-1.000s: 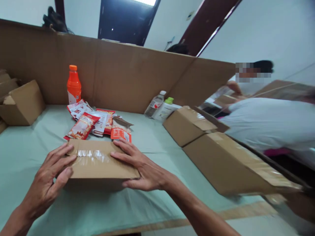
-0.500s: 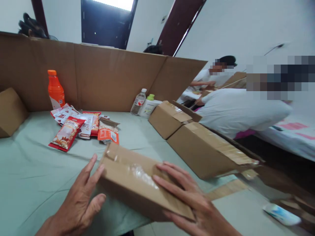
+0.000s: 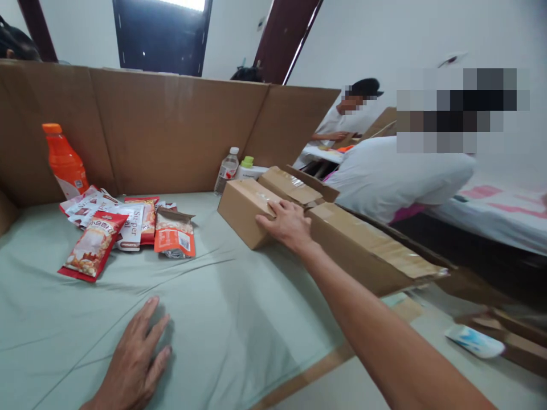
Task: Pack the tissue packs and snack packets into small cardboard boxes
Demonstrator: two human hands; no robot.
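From the head view, three brown cardboard boxes stand in a row at the right of the pale green sheet (image 3: 222, 319): a small taped box (image 3: 241, 213), a second small box (image 3: 290, 185) just behind it, and a long box (image 3: 367, 250) beside them. The right hand (image 3: 287, 225) reaches out on a straight arm and rests palm down on the near upper corner of the small taped box, fingers spread over its edge, not closed round it. The left hand (image 3: 134, 359) lies flat on the sheet near the bottom edge, fingers apart, holding nothing. The hands are well apart.

At the left lies a loose heap of glossy snack packets (image 3: 128, 225), at least five, red, orange and white. One orange plastic bottle (image 3: 64, 162) stands upright behind them. One clear bottle (image 3: 226, 169) and one white bottle with a green cap (image 3: 250, 168) stand against the folded cardboard wall (image 3: 171, 131). Two people in white shirts sit beyond the boxes on the right.
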